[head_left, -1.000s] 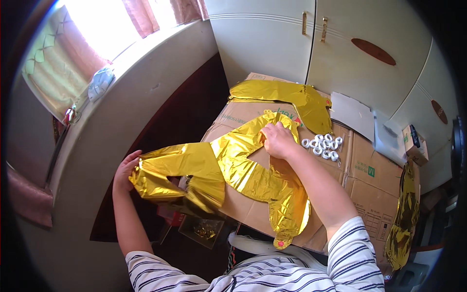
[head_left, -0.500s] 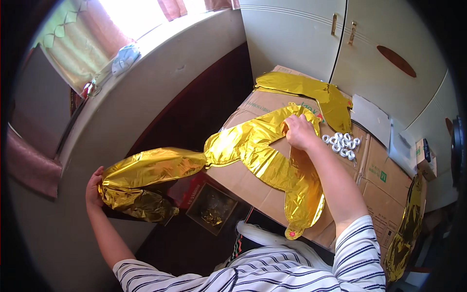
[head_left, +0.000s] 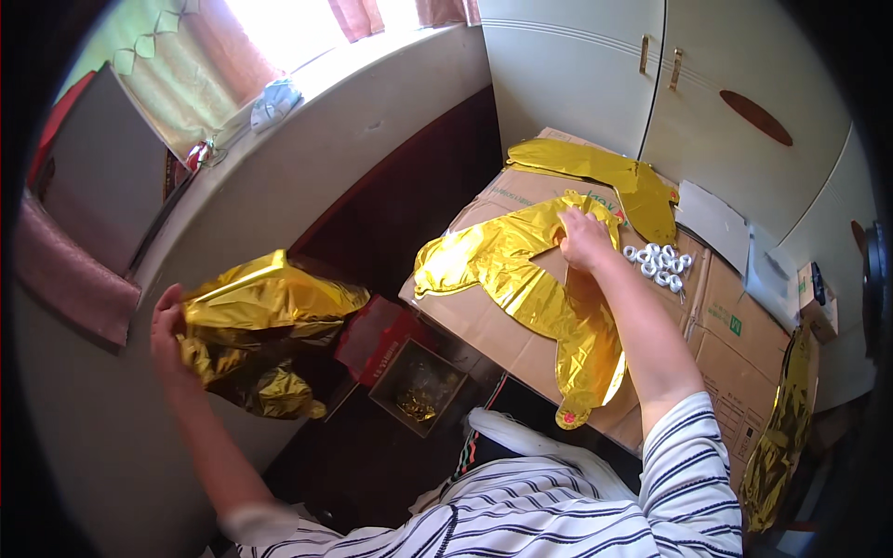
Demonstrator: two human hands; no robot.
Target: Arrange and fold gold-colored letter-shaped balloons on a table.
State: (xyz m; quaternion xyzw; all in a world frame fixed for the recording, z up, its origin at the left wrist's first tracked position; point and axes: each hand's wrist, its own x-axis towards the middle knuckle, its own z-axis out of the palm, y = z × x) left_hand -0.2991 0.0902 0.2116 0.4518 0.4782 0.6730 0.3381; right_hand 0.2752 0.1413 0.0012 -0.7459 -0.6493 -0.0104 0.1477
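Note:
In my left hand point(head_left: 169, 337), at the left and off the table, hangs a crumpled gold foil balloon point(head_left: 270, 298); the fingers close round its outer edge. A second flat gold foil balloon point(head_left: 507, 270), with bent arms and a red-marked tab at its near end, lies on the cardboard. My right hand point(head_left: 586, 238) pinches this one near its far right corner. Next to that hand sits a cluster of small white rolls point(head_left: 659, 264). Another gold foil balloon point(head_left: 595, 169) rests flat farther back.
Cardboard point(head_left: 716, 321) covers the table. An open box point(head_left: 419, 386) with gold scraps stands below its left edge, by a red box point(head_left: 381, 339). More gold foil point(head_left: 777, 446) hangs at the right edge. White cabinets point(head_left: 577, 74) stand behind; a curved ledge point(head_left: 372, 79) runs along the left.
The balloon in my left hand has come apart from the one on the table and moved left, its free end folding. My right hand keeps its pinch on the other balloon.

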